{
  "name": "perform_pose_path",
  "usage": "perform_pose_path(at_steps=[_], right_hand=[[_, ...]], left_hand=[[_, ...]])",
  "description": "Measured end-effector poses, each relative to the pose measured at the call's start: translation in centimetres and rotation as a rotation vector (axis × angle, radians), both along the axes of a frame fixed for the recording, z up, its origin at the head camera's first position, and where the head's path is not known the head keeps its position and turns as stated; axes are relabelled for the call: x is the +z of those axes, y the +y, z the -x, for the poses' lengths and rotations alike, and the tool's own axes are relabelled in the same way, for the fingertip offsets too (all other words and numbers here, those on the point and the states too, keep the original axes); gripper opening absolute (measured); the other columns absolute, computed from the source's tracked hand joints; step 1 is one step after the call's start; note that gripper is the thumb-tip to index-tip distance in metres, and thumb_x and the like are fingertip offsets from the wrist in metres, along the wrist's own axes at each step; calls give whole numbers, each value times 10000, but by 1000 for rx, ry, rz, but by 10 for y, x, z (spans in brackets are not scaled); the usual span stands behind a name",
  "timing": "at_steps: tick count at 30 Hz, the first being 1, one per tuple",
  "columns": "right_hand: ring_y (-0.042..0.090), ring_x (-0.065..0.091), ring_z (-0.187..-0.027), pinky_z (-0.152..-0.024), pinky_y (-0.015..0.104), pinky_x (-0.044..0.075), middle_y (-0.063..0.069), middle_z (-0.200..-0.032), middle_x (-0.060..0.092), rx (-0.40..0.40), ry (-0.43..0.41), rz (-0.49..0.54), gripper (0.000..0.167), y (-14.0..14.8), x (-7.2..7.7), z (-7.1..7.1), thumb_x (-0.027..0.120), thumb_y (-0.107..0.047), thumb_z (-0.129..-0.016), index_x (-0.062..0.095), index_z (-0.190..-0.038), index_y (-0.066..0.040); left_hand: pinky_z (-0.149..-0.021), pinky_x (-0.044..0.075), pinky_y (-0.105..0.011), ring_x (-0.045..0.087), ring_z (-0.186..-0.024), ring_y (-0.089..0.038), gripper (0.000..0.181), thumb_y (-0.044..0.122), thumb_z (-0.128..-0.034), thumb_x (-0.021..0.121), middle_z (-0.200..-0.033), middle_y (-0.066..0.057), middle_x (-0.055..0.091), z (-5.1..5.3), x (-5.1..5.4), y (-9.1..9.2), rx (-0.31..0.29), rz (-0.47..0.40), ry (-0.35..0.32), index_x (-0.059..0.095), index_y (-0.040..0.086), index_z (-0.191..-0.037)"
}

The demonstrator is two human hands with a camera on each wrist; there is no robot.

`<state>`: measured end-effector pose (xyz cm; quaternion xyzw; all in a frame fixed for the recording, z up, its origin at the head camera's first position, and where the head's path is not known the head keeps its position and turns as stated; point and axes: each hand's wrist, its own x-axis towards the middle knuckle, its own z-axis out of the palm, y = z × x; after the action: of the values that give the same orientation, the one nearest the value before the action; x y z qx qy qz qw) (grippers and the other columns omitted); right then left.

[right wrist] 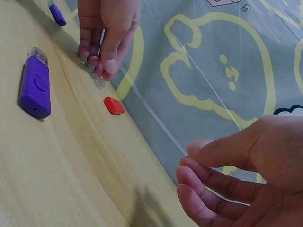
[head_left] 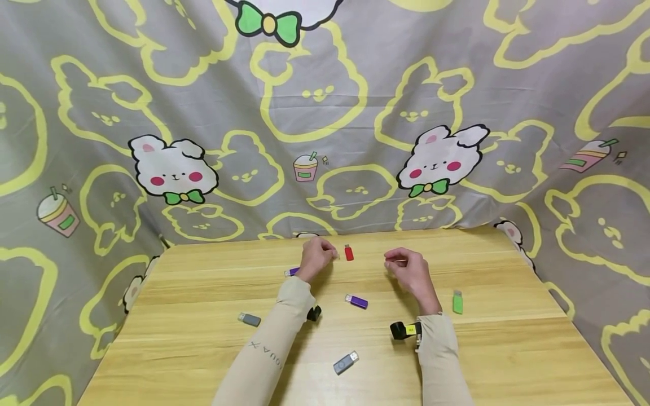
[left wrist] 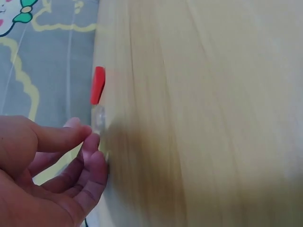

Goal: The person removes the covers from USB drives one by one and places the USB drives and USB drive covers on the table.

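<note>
Closest to us, two long beige fabric sleeves (head_left: 256, 355) flank a grey flat-bodied flash drive (head_left: 342, 365) lying between our forearms. On the pale wooden counter (head_left: 193, 293), our left hand (head_left: 317, 256) seems to pinch a small clear plastic-looking piece (left wrist: 99, 118) at its fingertips, just beside a small red flash drive (head_left: 349, 253) lying between both hands. Our right hand (head_left: 410, 273) hangs loosely curled, holding nothing we can see (thumb and forefinger nearly meet). We judge the step in hand to be placing or picking up that clear piece (which of the two, we cannot tell). Next, we think, calls for a light, precise fingertip touch that avoids nudging the red drive, our right hand being free to help.
</note>
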<state>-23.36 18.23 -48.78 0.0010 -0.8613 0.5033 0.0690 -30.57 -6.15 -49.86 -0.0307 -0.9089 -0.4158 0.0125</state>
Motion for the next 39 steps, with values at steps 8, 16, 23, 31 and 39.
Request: perform_pose_path(at_steps=[8, 16, 23, 31, 39], right_hand=[[279, 704, -899, -730, 234, 532, 160, -1008, 745, 30, -3, -11, 160, -6, 3, 0, 724, -21, -937, 737, -1086, 39], [311, 698, -951, -805, 343, 578, 157, -1042, 735, 105, -49, -21, 184, -12, 6, 0, 724, -23, -937, 728, -1112, 34], [303, 701, -960, -824, 403, 601, 149, -1063, 729, 251, -90, -86, 188, -16, 6, -2, 742, -24, -927, 725, -1108, 23], [246, 678, -923, -809, 382, 589, 93, -1013, 708, 353, -139, -169, 183, -26, 11, -6, 764, -28, -907, 732, -1085, -2], [178, 619, -809, -722, 323, 546, 37, -880, 657, 460, -200, -241, 182, -45, 15, -13, 792, 27, -861, 717, -1024, 1]], left_hand=[[-728, 567, -338, 674, -806, -206, 138, 87, -990, 674, -914, -106, 746, -19, 4, -23, -42, -135, 103, 785, 4, -989], [-722, 586, -294, 712, -865, -291, 235, 165, -1044, 626, -981, -186, 745, -45, 4, -40, -29, -308, 178, 763, -22, -1081], [-810, 608, -477, 694, -887, -393, 273, 152, -1068, 576, -995, -293, 699, -55, 5, -50, -2, -478, 251, 729, -72, -1101], [-847, 583, -322, 686, -1017, -332, 175, 131, -1025, 653, -1108, -162, 730, -64, 17, -52, -58, -439, 162, 738, 31, -1140], [-859, 587, -389, 679, -994, -285, 141, 75, -1003, 666, -1103, -190, 725, -72, 22, -50, -78, -420, 177, 744, 29, -1111]])
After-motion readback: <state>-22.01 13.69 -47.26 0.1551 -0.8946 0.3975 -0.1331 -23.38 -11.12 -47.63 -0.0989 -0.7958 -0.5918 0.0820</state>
